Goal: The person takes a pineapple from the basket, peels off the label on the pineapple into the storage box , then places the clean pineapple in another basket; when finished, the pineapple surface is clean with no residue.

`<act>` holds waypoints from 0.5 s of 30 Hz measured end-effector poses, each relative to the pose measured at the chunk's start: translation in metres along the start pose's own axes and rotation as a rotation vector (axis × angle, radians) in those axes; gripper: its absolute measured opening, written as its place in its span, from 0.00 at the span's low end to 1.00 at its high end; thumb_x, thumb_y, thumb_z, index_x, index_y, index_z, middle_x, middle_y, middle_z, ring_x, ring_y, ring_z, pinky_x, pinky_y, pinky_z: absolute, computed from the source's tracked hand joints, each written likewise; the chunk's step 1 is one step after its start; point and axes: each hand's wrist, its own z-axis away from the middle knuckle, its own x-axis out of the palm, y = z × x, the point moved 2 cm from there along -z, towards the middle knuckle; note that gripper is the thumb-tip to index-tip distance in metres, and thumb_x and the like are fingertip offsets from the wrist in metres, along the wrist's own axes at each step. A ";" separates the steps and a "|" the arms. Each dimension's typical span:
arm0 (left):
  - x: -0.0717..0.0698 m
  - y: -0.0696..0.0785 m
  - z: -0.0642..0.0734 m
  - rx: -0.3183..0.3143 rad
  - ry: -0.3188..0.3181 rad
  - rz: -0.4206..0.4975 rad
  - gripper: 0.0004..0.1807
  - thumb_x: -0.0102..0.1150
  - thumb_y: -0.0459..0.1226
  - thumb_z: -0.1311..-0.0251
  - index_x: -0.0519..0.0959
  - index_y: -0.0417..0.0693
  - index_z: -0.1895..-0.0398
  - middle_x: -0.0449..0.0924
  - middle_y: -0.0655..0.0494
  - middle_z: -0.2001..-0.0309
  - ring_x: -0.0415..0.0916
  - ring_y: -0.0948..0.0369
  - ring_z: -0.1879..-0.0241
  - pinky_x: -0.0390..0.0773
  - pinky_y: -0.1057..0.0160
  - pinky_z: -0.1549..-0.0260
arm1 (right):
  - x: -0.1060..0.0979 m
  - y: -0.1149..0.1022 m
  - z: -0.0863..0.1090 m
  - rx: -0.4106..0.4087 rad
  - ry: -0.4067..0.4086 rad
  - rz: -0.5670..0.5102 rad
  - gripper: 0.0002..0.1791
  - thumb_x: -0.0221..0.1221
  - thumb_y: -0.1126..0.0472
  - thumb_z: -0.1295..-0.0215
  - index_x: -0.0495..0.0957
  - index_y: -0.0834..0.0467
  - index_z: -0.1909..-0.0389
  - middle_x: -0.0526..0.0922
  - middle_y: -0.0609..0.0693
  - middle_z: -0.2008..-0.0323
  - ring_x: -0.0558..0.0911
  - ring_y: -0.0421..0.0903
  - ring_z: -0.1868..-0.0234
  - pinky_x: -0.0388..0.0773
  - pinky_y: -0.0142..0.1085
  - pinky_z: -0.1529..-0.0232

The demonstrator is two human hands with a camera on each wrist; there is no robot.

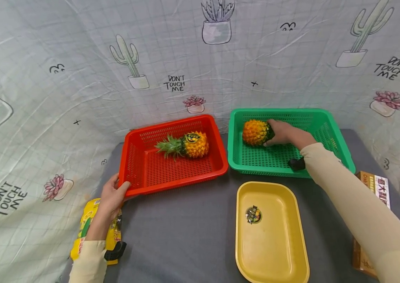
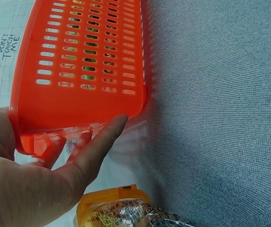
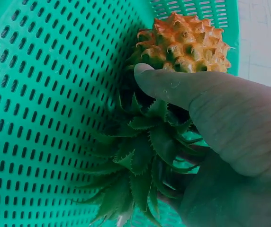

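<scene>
A small pineapple (image 1: pixel 255 133) lies in the left part of the green basket (image 1: pixel 270 169), its orange body toward the basket's left end. My right hand (image 1: pixel 282 133) grips it where the body meets the leafy crown (image 3: pixel 142 137); the thumb lies across that joint in the right wrist view. My left hand (image 1: pixel 112 195) holds the near left corner of the red basket (image 1: pixel 171 186), with the rim between thumb and fingers in the left wrist view. Inside the red basket a second pineapple (image 1: pixel 197 146), with a round dark label, lies with its crown pointing left.
A yellow tray (image 1: pixel 272 243) with a round sticker stands in front of the green basket. Under my left forearm lies a yellow packet (image 1: pixel 88 224). A printed box (image 1: pixel 364 257) stands at the right, partly behind my right sleeve. A patterned cloth (image 1: pixel 164 51) hangs behind the baskets.
</scene>
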 end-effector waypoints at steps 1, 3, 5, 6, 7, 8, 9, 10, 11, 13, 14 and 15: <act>0.001 0.000 0.000 0.000 -0.001 -0.002 0.33 0.52 0.31 0.22 0.56 0.39 0.18 0.69 0.33 0.31 0.84 0.52 0.48 0.84 0.53 0.51 | 0.000 0.001 0.001 0.003 0.000 0.001 0.55 0.69 0.54 0.28 0.42 0.75 0.20 0.47 0.81 0.24 0.51 0.78 0.25 0.55 0.70 0.30; 0.002 0.001 -0.001 -0.003 -0.002 -0.001 0.33 0.52 0.31 0.22 0.56 0.39 0.18 0.68 0.33 0.31 0.83 0.49 0.46 0.83 0.52 0.50 | -0.001 0.002 0.002 0.006 0.003 0.007 0.55 0.69 0.54 0.29 0.43 0.75 0.20 0.46 0.81 0.24 0.50 0.79 0.25 0.55 0.72 0.30; 0.004 0.002 -0.001 -0.010 -0.004 0.001 0.34 0.52 0.32 0.22 0.55 0.39 0.17 0.67 0.34 0.30 0.82 0.49 0.45 0.83 0.53 0.49 | -0.003 0.002 0.004 0.008 0.010 0.028 0.54 0.69 0.53 0.29 0.45 0.75 0.20 0.47 0.81 0.24 0.49 0.79 0.25 0.55 0.72 0.31; 0.004 0.002 -0.001 -0.015 -0.004 0.003 0.34 0.51 0.32 0.22 0.55 0.39 0.17 0.67 0.34 0.30 0.82 0.49 0.45 0.83 0.53 0.49 | -0.004 0.001 0.006 0.003 0.017 0.036 0.54 0.69 0.53 0.29 0.45 0.75 0.20 0.47 0.81 0.24 0.49 0.79 0.25 0.55 0.73 0.31; 0.004 0.002 -0.001 -0.020 -0.003 0.008 0.34 0.51 0.32 0.22 0.55 0.40 0.17 0.67 0.35 0.30 0.82 0.49 0.45 0.83 0.53 0.49 | -0.005 0.000 0.007 -0.004 0.025 0.043 0.53 0.69 0.53 0.29 0.46 0.75 0.20 0.47 0.81 0.24 0.49 0.79 0.25 0.55 0.73 0.31; 0.004 0.002 -0.001 -0.027 -0.002 0.011 0.34 0.52 0.32 0.22 0.55 0.40 0.17 0.67 0.35 0.30 0.82 0.50 0.45 0.83 0.53 0.49 | -0.006 -0.002 0.008 -0.014 0.035 0.053 0.53 0.69 0.53 0.29 0.47 0.74 0.20 0.48 0.81 0.24 0.50 0.79 0.25 0.56 0.73 0.32; 0.004 0.001 -0.001 -0.033 0.000 0.014 0.34 0.52 0.33 0.22 0.55 0.40 0.17 0.66 0.35 0.30 0.82 0.50 0.45 0.83 0.53 0.49 | -0.008 -0.005 0.009 -0.026 0.047 0.062 0.52 0.69 0.53 0.29 0.49 0.74 0.20 0.49 0.80 0.24 0.51 0.79 0.25 0.56 0.73 0.32; 0.003 0.001 -0.001 -0.038 0.002 0.018 0.34 0.52 0.33 0.22 0.55 0.40 0.17 0.66 0.35 0.30 0.82 0.51 0.46 0.83 0.53 0.49 | -0.009 -0.008 0.011 -0.041 0.060 0.069 0.51 0.69 0.53 0.29 0.50 0.74 0.21 0.50 0.80 0.24 0.52 0.79 0.25 0.57 0.73 0.32; 0.003 0.001 -0.001 -0.043 0.004 0.019 0.34 0.52 0.33 0.22 0.55 0.40 0.17 0.66 0.36 0.30 0.82 0.52 0.46 0.83 0.53 0.49 | -0.010 -0.011 0.012 -0.056 0.072 0.074 0.51 0.70 0.53 0.29 0.51 0.74 0.21 0.51 0.80 0.24 0.54 0.79 0.26 0.58 0.72 0.32; 0.002 0.002 -0.001 -0.046 0.006 0.022 0.34 0.52 0.33 0.22 0.55 0.41 0.17 0.66 0.36 0.30 0.82 0.53 0.47 0.83 0.53 0.49 | -0.013 -0.017 0.015 -0.084 0.100 0.093 0.49 0.70 0.54 0.30 0.54 0.74 0.22 0.55 0.80 0.26 0.57 0.78 0.27 0.61 0.71 0.33; 0.001 0.002 -0.001 -0.046 0.005 0.021 0.35 0.52 0.33 0.22 0.55 0.41 0.17 0.66 0.36 0.30 0.82 0.53 0.47 0.83 0.53 0.50 | -0.014 -0.020 0.016 -0.092 0.108 0.101 0.49 0.70 0.53 0.30 0.55 0.74 0.22 0.56 0.79 0.26 0.59 0.78 0.28 0.62 0.71 0.33; 0.001 0.002 -0.001 -0.045 0.004 0.021 0.35 0.52 0.33 0.22 0.55 0.40 0.17 0.66 0.36 0.30 0.83 0.52 0.47 0.84 0.54 0.50 | -0.014 -0.023 0.018 -0.098 0.116 0.107 0.48 0.70 0.54 0.30 0.56 0.73 0.22 0.57 0.79 0.26 0.60 0.77 0.28 0.62 0.70 0.33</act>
